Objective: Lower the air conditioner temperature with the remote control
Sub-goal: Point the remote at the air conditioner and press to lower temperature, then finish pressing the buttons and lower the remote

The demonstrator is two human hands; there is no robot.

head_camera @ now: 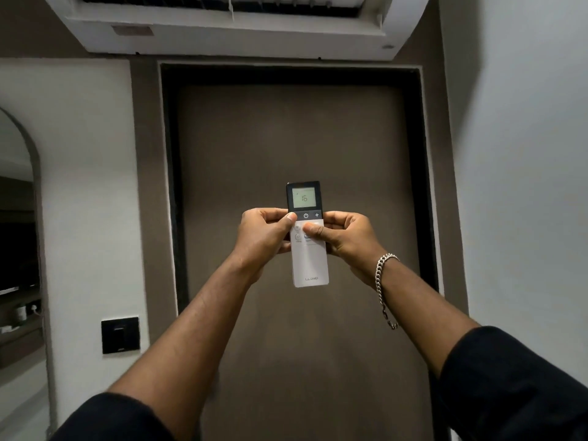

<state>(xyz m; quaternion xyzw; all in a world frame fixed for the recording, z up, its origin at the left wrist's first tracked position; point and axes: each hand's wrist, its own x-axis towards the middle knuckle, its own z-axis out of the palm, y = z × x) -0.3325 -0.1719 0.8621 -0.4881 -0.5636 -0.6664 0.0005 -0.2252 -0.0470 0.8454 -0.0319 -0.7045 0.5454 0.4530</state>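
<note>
Two hands are holding a remote control up at the centre of the frame, below an air conditioner.

The remote control (307, 233) is standing upright in front of a brown door (299, 138); its dark top is showing "16" on a lit screen, and its lower body is white. The left hand (265, 235) and right hand (345, 238) are closing their fingers around its sides, thumbs resting on the buttons. The air conditioner (222, 30) is hanging across the top of the frame.

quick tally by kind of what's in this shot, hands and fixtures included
hands: 2 (left hand, right hand)
remote control: 1
air conditioner: 1
bracelet: 1
wall switch: 1
door: 1
total: 7
</note>
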